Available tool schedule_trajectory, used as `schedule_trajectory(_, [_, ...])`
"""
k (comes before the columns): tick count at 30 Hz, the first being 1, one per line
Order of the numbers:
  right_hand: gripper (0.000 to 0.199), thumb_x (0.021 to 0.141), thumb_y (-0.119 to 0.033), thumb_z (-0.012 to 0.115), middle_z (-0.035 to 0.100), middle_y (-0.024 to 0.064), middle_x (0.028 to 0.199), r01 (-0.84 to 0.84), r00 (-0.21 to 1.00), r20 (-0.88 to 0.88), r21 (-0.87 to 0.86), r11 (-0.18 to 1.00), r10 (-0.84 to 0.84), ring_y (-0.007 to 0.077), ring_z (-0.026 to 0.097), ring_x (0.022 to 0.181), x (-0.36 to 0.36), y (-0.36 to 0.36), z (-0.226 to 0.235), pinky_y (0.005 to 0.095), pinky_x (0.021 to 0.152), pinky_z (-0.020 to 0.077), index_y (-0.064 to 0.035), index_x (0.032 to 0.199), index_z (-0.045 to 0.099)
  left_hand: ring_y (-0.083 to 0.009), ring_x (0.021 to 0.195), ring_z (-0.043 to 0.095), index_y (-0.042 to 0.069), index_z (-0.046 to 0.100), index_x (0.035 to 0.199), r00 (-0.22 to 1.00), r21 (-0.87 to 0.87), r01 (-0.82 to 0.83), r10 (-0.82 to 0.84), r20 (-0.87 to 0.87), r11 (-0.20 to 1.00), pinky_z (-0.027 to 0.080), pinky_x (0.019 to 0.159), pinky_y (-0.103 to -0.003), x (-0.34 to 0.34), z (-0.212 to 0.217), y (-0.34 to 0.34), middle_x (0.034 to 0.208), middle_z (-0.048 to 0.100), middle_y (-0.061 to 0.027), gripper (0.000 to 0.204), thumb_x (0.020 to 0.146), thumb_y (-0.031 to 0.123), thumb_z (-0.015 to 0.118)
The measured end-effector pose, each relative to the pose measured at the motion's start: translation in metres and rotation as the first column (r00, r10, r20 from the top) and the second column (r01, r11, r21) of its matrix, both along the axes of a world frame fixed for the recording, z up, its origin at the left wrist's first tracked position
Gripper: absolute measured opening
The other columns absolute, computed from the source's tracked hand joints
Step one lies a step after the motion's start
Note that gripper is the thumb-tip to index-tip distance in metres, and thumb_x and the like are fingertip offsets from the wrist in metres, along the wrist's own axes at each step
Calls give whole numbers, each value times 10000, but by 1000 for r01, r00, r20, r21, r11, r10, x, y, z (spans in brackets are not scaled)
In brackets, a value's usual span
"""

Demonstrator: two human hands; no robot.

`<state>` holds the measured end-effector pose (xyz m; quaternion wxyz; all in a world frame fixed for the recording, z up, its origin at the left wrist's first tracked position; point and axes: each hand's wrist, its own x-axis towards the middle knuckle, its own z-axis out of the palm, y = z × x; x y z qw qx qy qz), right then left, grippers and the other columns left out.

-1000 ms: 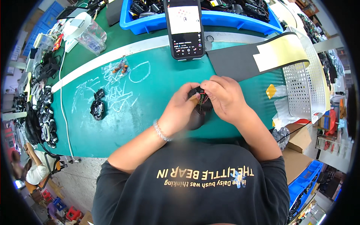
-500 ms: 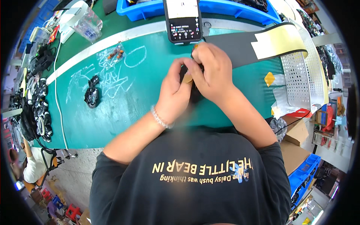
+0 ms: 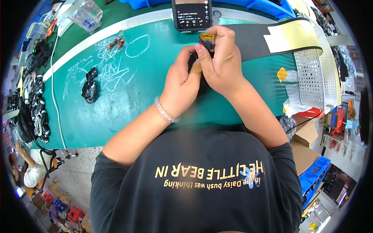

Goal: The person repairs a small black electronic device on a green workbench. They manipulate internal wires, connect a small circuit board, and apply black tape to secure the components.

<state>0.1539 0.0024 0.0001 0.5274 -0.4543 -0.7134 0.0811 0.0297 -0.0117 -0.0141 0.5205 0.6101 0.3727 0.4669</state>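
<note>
My right hand [image 3: 225, 68] pinches a small grey battery pack [image 3: 208, 40] with amber tape along its top end and a red wire at its side. Close beside it, my left hand [image 3: 180, 79] is closed on something dark, mostly hidden by the fingers. A tan bandage wraps the left thumb. Both hands nearly touch, just above the green mat [image 3: 143, 85] and below the phone [image 3: 192, 17]. Off to the left lies a glossy black plastic part [image 3: 90, 87], apart from both hands.
A clear bag of small brown pieces [image 3: 115, 43] lies at the back left. Bundled black cables [image 3: 37, 105] line the left edge. At right are a grey strip with yellow backing [image 3: 291, 37] and a perforated metal basket [image 3: 309, 79]. Blue bins [image 3: 268, 8] stand behind.
My right index finger has lifted and straightened, so the taped battery end now shows. The left hand keeps its grip. The whole view has shifted slightly.
</note>
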Motion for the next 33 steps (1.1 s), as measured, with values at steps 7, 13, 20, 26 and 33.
schedule_trajectory(7, [166, 782, -99, 652, 607, 88, 795, -58, 983, 176, 8, 998, 55, 285, 582, 700, 19, -6, 2, 363, 596, 463, -34, 905, 563, -36, 711, 480, 18, 450, 1091, 956, -352, 143, -37, 292, 925, 405, 588, -186, -2, 0, 5, 825, 557, -16, 178, 920, 56, 484])
schedule_trajectory(13, [137, 775, -90, 654, 602, 89, 779, -107, 944, 313, -4, 994, 103, 269, 576, 667, 34, -7, 1, 349, 582, 461, -39, 883, 587, -92, 895, 553, 20, 433, 1135, 964, -405, 204, -111, 242, 891, 449, 797, -222, -8, 0, 5, 985, 585, -70, 226, 922, 76, 483])
schedule_trajectory(20, [143, 768, -94, 664, 582, 79, 710, -94, 962, 228, -251, 963, 153, 233, 570, 628, 35, -19, 16, 330, 557, 449, -52, 817, 536, -93, 907, 532, -1, 401, 1152, 970, -358, 215, -157, 184, 909, 441, 798, -235, -6, -1, 3, 999, 569, -68, 278, 907, 74, 510])
schedule_trajectory(26, [147, 760, -95, 669, 568, 70, 661, -100, 958, 237, -243, 965, 159, 225, 563, 605, 33, -17, 19, 322, 544, 441, -53, 820, 541, -95, 898, 526, -10, 377, 1167, 971, -316, 221, -176, 164, 923, 441, 793, -239, -6, -4, 2, 1008, 554, -70, 303, 895, 60, 490])
schedule_trajectory(33, [134, 768, -87, 653, 566, 89, 665, -145, 935, 283, -248, 958, 215, 253, 556, 599, 38, -15, 16, 357, 537, 424, -50, 827, 539, -84, 878, 511, 4, 380, 1166, 977, -293, 214, -206, 57, 932, 432, 782, -229, -9, -1, 3, 981, 546, -58, 302, 887, 55, 482])
